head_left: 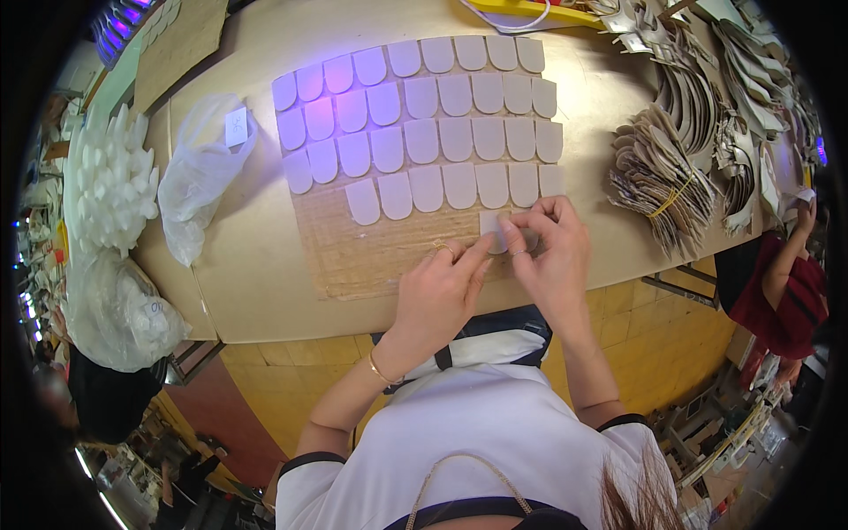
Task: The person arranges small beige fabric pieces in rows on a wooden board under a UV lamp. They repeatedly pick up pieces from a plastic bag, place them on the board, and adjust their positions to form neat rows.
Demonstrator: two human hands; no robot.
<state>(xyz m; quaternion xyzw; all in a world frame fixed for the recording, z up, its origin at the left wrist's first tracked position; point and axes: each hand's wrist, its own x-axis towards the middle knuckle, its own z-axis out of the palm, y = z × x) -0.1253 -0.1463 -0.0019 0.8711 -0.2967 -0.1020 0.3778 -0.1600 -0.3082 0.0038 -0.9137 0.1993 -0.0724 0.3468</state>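
Observation:
A small white U-shaped piece [488, 223] lies on the brown board [340, 243], below the rows of like pieces. My left hand [439, 290] comes at it from the lower left, index finger and thumb closed at its rounded lower edge. From the right, my right hand [558, 256] pinches the same piece along its side with thumb and fingers. Several U-shaped pieces [459, 185] sit in four rows on the board, round ends toward me. The fingers partly cover the piece between my hands.
To the left are a clear plastic bag [199, 177], a heap of white pieces [110, 181] and another filled bag [132, 314]. At right stand a rubber-banded bundle of flat pieces [662, 181] and stacked curved pieces [689, 97]. A yellow tray [565, 15] is at the far edge.

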